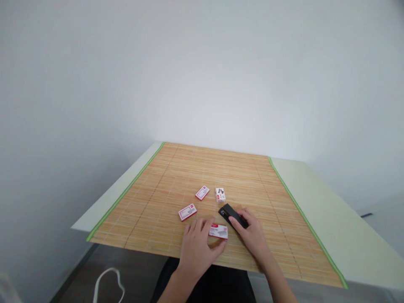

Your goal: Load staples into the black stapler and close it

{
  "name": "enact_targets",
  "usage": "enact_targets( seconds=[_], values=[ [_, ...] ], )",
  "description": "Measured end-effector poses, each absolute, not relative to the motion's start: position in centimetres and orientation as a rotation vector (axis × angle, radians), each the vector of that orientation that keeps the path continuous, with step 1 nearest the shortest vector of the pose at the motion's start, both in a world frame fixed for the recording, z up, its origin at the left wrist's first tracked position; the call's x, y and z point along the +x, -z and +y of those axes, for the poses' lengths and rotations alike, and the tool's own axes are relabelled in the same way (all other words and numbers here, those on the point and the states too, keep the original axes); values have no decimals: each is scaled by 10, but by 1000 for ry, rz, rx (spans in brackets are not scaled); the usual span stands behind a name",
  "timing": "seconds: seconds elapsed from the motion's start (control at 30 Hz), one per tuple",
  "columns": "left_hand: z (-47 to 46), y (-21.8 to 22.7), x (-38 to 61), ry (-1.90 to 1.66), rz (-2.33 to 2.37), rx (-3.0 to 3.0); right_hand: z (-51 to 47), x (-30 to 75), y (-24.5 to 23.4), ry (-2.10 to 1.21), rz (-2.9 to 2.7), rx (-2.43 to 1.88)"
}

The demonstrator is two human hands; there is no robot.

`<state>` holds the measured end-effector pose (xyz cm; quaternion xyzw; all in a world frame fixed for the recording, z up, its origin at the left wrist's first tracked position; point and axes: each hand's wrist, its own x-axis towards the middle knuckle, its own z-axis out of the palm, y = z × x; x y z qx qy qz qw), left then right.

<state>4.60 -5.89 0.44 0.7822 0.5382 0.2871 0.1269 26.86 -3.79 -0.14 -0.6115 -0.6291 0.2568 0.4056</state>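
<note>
My left hand [197, 248] rests on the bamboo mat [259, 181], its thumb and fingers closed around a small red-and-white staple box [219, 231]. My right hand [252, 233] lies over the near end of a black stapler [229, 214], fingers curled on it. Two more red-and-white boxes lie further out, one [187, 212] to the left and one [202, 192] behind it. A small white box with a dark picture [220, 195] sits just beyond the stapler.
The mat with green edging covers a pale table [334, 210] set against a white wall. The table's near edge is close to my body. A white cord loop [109, 284] lies on the dark floor at the lower left.
</note>
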Motion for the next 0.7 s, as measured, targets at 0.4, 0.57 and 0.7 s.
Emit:
enact_targets(
  seconds=[0.4,0.57,0.7],
  values=[
    [-44,-10,57,-804,1306,2279,-43,277,-4,-717,-1630,-1539],
    [-38,-11,45,-782,1199,2273,-50,279,-1,-718,-1611,-1555],
    [-40,-10,46,-809,1302,2308,-52,277,-3,-701,-1621,-1565]
  ],
)
